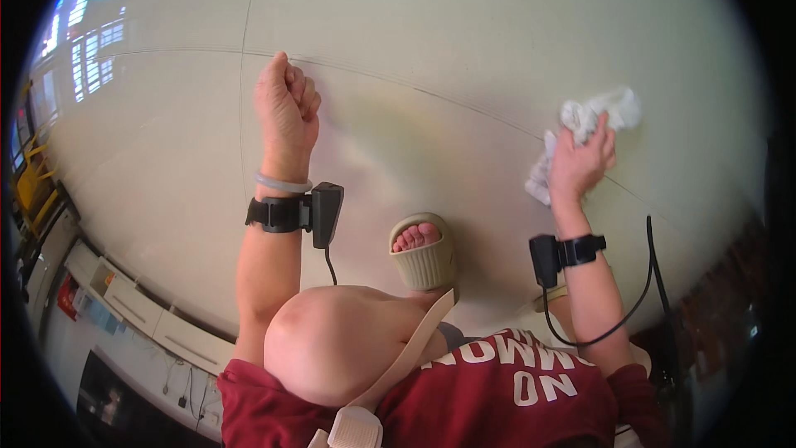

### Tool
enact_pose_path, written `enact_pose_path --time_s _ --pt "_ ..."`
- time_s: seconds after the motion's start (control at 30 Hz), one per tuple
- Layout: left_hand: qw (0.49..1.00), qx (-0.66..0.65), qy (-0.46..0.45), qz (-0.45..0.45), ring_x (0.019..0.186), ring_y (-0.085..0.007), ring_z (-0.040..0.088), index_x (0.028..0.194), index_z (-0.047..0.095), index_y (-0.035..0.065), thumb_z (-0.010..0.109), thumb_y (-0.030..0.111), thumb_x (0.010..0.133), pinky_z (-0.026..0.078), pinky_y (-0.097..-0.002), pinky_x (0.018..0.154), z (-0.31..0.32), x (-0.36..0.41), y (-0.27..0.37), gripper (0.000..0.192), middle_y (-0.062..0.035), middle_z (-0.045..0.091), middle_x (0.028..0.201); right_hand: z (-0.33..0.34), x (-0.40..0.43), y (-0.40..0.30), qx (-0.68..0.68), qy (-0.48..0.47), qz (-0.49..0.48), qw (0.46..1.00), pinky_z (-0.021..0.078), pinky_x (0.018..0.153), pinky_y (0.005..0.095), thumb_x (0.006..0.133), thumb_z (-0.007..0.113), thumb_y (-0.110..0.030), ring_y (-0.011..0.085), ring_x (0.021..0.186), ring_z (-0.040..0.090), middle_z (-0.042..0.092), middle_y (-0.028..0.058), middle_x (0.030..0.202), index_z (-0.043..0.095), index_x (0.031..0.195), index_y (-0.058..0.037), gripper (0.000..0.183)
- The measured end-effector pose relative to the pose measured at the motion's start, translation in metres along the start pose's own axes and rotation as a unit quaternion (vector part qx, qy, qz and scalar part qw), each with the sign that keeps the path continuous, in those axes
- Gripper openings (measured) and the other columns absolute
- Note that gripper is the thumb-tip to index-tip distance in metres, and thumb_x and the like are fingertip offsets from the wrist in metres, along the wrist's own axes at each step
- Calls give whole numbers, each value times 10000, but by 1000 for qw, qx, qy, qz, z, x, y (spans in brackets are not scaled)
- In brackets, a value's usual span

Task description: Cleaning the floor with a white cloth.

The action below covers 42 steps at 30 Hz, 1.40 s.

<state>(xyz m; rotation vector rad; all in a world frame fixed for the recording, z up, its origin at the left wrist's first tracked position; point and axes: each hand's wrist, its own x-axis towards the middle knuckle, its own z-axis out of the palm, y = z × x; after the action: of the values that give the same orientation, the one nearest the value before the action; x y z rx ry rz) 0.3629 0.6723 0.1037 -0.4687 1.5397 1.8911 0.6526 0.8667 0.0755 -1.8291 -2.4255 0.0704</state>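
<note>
My right hand (583, 158) grips a crumpled white cloth (606, 109) against the pale tiled floor (435, 31). Part of the cloth spreads past my fingertips, and another fold sticks out on the thumb side. On the left, my left hand (289, 102) is curled into a fist close to a floor joint, with nothing visible in it. Whether its knuckles touch the tile cannot be told. Both wrists carry a black strapped device with a cable, and a grey band circles my left wrist.
Near my body, my foot stands in a beige slide sandal (426, 255); my bent knee (311, 336) rises beside my left forearm. A white drawer cabinet (155, 320) and a dark screen (118, 404) are at lower left. Yellow chair parts (32, 183) show at the left rim.
</note>
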Motion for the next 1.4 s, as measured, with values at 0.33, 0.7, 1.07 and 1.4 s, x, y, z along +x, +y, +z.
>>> enact_pose_path --time_s 0.33,0.7,1.07,1.4 --pt "997 -56 -12 50 372 -64 253 633 384 107 486 196 915 180 -240 337 -20 -2 -32 313 31 304 474 7 -7 -82 -15 -3 -128 992 393 858 486 679 655 -231 359 1133 414 467 156 1240 476 1255 -113 614" --pt "995 43 40 84 380 -32 240 643 365 122 498 175 916 205 -200 336 19 -26 -72 307 64 300 495 -11 -2 -107 63 -73 -248 964 390 796 500 607 683 -178 337 1087 410 449 108 1214 450 1259 -98 698" --pt "978 151 53 132 478 -19 273 632 388 84 475 203 921 221 -212 414 -6 -37 -85 325 77 317 532 -85 53 -27 556 -112 4 824 446 870 282 767 582 -21 160 975 564 584 100 1072 489 1209 18 454" --pt "988 112 64 84 395 -14 261 698 429 104 480 211 926 190 -207 341 24 -23 -77 257 87 302 499 -29 197 241 515 81 312 795 492 653 306 764 583 -71 156 797 586 603 70 903 577 922 -13 168"
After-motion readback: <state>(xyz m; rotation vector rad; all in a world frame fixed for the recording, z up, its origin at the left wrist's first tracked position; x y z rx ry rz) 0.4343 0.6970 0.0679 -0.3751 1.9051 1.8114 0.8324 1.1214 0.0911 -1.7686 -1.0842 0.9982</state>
